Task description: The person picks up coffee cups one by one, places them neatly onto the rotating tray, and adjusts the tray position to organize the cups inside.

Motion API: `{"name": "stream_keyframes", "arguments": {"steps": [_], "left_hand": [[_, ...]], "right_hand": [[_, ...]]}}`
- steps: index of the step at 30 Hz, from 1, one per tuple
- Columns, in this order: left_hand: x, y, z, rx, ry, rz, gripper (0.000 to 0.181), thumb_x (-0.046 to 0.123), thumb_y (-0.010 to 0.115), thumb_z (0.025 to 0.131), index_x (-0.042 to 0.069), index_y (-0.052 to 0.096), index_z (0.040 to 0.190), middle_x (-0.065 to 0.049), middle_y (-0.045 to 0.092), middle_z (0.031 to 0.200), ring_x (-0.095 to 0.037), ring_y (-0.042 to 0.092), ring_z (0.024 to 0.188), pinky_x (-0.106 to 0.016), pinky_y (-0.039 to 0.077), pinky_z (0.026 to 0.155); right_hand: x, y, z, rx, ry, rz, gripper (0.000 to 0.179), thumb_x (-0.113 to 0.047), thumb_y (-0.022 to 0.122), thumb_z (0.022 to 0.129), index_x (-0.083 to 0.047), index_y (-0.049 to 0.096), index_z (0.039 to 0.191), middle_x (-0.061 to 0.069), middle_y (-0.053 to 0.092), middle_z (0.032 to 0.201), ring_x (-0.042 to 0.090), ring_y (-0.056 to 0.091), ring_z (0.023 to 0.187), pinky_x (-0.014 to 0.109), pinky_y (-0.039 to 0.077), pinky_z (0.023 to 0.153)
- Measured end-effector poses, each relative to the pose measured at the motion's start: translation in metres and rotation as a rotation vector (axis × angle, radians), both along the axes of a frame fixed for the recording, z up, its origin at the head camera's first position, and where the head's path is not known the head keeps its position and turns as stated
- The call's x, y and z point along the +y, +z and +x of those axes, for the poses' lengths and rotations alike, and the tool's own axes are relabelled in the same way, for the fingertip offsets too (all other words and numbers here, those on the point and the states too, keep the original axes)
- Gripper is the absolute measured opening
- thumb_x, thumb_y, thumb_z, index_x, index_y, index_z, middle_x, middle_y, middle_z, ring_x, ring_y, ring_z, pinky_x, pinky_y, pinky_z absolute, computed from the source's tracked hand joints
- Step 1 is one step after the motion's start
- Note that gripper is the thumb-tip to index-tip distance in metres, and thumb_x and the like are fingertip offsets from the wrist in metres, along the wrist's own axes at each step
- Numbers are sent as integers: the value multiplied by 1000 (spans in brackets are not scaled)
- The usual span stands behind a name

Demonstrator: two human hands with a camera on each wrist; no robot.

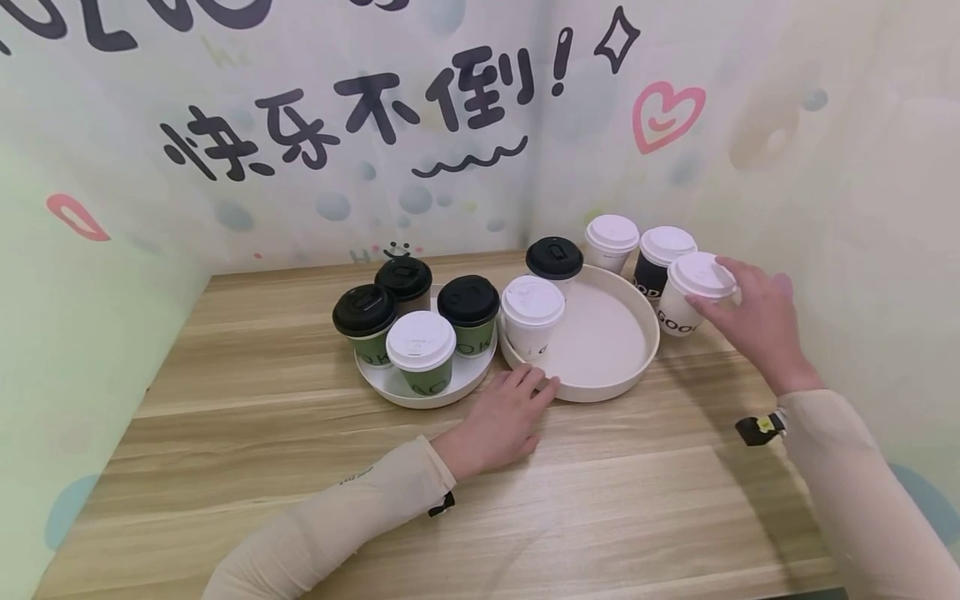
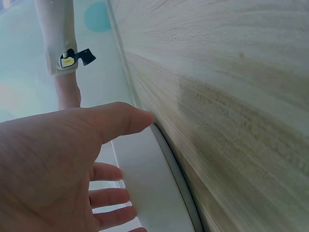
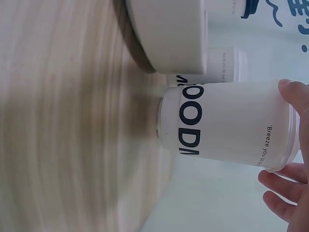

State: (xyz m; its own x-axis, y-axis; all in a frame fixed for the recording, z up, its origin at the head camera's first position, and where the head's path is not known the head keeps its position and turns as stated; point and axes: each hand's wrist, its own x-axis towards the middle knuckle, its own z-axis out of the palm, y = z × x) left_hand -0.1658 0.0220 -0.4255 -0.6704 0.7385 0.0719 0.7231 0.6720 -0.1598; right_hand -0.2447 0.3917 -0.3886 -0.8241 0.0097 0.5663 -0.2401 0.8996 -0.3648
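Note:
My right hand (image 1: 761,325) grips a white paper cup (image 1: 678,315) by its white lid, thumb on one side and fingers on the other. Dark lettering runs round the cup's lower part in the right wrist view, where the cup (image 3: 227,123) stands close over the tabletop. At the front rim of the round cream tray (image 1: 603,392), my left hand (image 1: 498,421) rests with relaxed fingers touching the tray wall. A white cup with a white lid (image 1: 531,312) and a black-lidded cup (image 1: 555,260) stand on the left part of this tray.
On the left, a white round plate (image 1: 420,402) bears several cups, mostly green, with black lids and one white lid (image 1: 421,340). Behind the tray's right side stand a white cup (image 1: 611,242) and a black-and-white cup (image 1: 656,271). A printed cloth (image 1: 465,200) hangs behind the wooden table (image 1: 247,433).

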Motion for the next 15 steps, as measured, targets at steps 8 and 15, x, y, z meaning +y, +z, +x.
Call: {"name": "stream_keyframes", "arguments": {"steps": [8, 15], "left_hand": [[0, 0, 0, 1, -2, -7, 73, 46, 67, 89, 16, 39, 149, -4, 46, 136, -22, 44, 128, -35, 48, 103], [0, 1, 0, 2, -1, -8, 73, 45, 67, 89, 16, 40, 149, -4, 46, 136, -22, 44, 127, -34, 48, 103]], "right_hand": [[-3, 15, 5, 11, 21, -10, 64, -25, 80, 79, -1, 58, 134, 30, 61, 129, 51, 56, 114, 59, 38, 93], [-7, 22, 8, 11, 43, -23, 65, -26, 80, 80, -4, 56, 137, 28, 60, 132, 51, 55, 119, 64, 38, 99]]}}
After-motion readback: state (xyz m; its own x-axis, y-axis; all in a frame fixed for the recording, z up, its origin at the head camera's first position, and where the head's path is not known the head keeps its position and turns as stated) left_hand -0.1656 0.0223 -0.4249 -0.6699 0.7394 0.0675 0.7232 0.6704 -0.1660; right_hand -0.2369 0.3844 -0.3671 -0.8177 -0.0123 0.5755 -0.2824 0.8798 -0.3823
